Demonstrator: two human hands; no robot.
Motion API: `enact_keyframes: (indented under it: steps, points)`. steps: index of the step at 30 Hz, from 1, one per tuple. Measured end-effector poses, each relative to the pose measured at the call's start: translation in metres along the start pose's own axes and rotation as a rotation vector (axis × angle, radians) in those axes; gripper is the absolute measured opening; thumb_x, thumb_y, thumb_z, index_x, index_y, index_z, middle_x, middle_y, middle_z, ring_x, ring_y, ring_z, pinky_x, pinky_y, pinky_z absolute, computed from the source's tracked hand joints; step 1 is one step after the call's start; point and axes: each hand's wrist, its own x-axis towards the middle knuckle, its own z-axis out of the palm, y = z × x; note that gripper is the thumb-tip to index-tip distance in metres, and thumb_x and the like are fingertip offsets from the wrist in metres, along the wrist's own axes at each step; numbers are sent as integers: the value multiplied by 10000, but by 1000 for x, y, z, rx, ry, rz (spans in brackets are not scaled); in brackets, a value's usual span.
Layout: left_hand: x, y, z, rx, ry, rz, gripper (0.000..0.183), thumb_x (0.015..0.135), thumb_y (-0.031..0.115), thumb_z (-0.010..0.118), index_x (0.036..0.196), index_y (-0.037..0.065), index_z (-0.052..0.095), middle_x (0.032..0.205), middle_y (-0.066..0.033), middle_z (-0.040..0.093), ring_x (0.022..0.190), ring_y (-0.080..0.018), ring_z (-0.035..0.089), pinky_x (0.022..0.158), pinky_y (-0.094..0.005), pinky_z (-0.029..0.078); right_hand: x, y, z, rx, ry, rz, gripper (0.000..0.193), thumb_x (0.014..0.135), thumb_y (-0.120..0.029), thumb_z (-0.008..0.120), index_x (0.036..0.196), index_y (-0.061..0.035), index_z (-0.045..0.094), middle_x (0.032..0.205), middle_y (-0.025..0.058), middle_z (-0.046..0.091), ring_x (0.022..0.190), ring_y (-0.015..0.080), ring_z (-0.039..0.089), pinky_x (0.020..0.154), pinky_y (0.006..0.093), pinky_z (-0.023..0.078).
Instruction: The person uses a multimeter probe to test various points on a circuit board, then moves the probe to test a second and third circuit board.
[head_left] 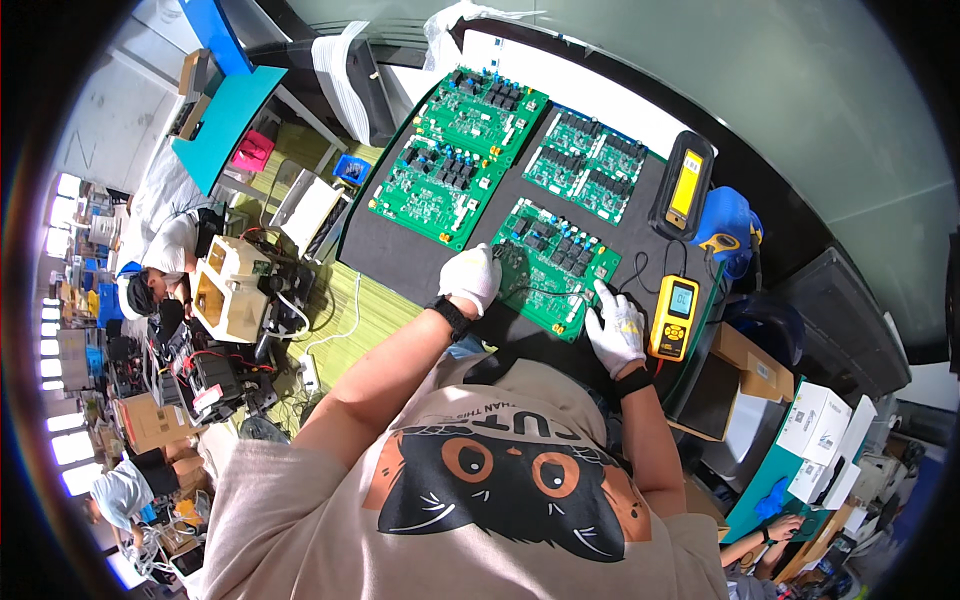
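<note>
A green circuit board (545,262) with black relays lies on the dark mat in front of me. My left hand (470,280), in a white glove, is closed at the board's left edge; what its fingers hold, if anything, is hidden. By the right edge my right hand (614,332), also gloved, has its index finger stretched toward the board and the thumb apart. Just right of that hand lies a yellow handheld meter (674,317) with a lit screen. A thin black cable (545,291) runs across the board between my hands.
Two large green boards (432,190) lie at the left of the dark mat (400,268), with a panel of smaller boards (586,165) behind. At right are a black case with a yellow front (686,185), a blue device (728,228) and an open cardboard box (750,365). Other people work nearby.
</note>
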Motion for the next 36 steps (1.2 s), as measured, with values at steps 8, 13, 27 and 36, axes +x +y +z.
enact_keyframes:
  steps: [8, 13, 27, 36]
  points:
    - [1, -3, 1, -55, 14, 15, 254, 886, 297, 591, 849, 45, 592, 758, -211, 659, 723, -402, 650, 654, -488, 519, 0, -2, -2, 21, -40, 42, 543, 893, -372, 553, 1390, -160, 491, 1060, 163, 588, 1043, 350, 551, 908, 509, 400]
    - [0, -4, -1, -68, 1, 18, 261, 886, 306, 594, 888, 45, 581, 766, -207, 662, 723, -402, 649, 655, -489, 520, 0, -4, -3, 10, -29, 49, 546, 890, -385, 560, 1384, -160, 500, 1062, 160, 591, 1032, 348, 557, 898, 504, 407]
    - [3, -7, 0, -88, -48, 5, 308, 892, 318, 588, 947, 18, 546, 787, -228, 667, 754, -414, 656, 675, -497, 524, -1, -2, 0, 8, -21, 25, 543, 897, -380, 557, 1388, -158, 489, 1053, 168, 587, 1019, 356, 558, 883, 511, 410]
    - [-15, -9, -21, -184, 5, -56, 263, 889, 304, 596, 952, 50, 569, 794, -201, 669, 759, -405, 652, 676, -492, 514, -2, -2, 0, 6, -13, 8, 546, 907, -391, 547, 1397, -161, 477, 1056, 172, 582, 1020, 365, 553, 880, 519, 408]
